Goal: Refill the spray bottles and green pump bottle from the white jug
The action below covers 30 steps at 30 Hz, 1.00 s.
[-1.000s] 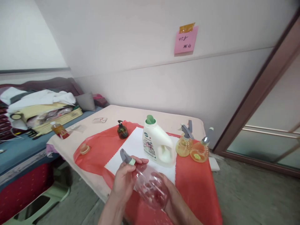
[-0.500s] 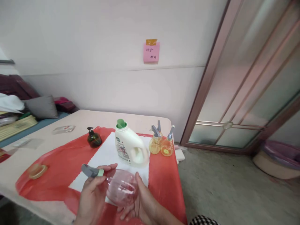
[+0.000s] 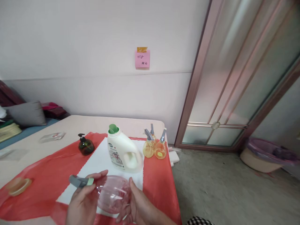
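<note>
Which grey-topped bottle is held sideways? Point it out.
The pink bottle, between the left hand and right hand; the others stand upright, right of the white jug.

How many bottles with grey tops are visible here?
4: the pink bottle between left hand and right hand; yellow bottle, orange bottle and partly hidden rear bottle at far right corner of the table.

The detergent jug (image 3: 120, 147) stands on the sheet (image 3: 96, 159), the pump bottle (image 3: 86, 147) to its left, three spray bottles (image 3: 148, 150) to its right. Before it, the handheld spray bottle (image 3: 112, 193) sits between left hand (image 3: 82, 201) and right hand (image 3: 140, 203).
</note>
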### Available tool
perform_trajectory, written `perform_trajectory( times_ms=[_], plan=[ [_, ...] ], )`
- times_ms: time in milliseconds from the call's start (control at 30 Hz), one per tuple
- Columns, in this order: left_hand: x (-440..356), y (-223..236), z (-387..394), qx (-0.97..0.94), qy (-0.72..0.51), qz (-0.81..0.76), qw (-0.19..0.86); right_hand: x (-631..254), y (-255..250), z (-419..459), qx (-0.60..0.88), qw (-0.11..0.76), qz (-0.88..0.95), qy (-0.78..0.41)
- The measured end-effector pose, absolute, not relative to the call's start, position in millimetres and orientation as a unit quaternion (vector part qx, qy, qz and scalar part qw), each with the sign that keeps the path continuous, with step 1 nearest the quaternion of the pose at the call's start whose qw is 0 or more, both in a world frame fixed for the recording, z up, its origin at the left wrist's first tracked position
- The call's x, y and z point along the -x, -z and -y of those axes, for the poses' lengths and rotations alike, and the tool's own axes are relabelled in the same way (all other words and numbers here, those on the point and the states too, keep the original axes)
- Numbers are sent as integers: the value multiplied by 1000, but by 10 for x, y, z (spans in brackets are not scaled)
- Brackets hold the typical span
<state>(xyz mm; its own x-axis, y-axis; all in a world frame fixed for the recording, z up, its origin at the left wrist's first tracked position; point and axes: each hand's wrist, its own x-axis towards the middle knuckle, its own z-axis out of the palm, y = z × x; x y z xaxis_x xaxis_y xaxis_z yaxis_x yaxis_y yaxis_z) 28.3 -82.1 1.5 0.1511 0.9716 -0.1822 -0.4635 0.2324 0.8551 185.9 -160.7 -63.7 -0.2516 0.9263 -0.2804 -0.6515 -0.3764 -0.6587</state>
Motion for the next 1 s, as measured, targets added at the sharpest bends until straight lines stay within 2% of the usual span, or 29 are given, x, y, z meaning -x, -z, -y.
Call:
perform_trajectory(
  times_ms=[133, 333, 467, 533, 700, 867, 1000],
  plan=[
    [-287, -6, 793, -321, -528, -389, 683, -1873, 565, 1625, 326, 567, 239, -718],
    [-314, -33, 831, -342, -503, -375, 699, -1901, 674, 1573, 346, 474, 194, -786],
    [-321, -24, 847, -344, -512, -382, 688, -1915, 544, 1648, 264, 567, 228, -746],
    [-318, -16, 844, -339, -507, -386, 692, -1906, 500, 1662, 259, 582, 226, -737],
    [-298, -20, 803, -329, -497, -394, 700, -1872, 644, 1583, 367, 516, 246, -733],
    [-337, -21, 837, -360, -500, -420, 666, -1977, 565, 1622, 544, 478, 431, -538],
    [-532, 70, 1022, -480, -455, -430, 615, -1998, 434, 1669, 596, 418, 591, -347]
  ],
)
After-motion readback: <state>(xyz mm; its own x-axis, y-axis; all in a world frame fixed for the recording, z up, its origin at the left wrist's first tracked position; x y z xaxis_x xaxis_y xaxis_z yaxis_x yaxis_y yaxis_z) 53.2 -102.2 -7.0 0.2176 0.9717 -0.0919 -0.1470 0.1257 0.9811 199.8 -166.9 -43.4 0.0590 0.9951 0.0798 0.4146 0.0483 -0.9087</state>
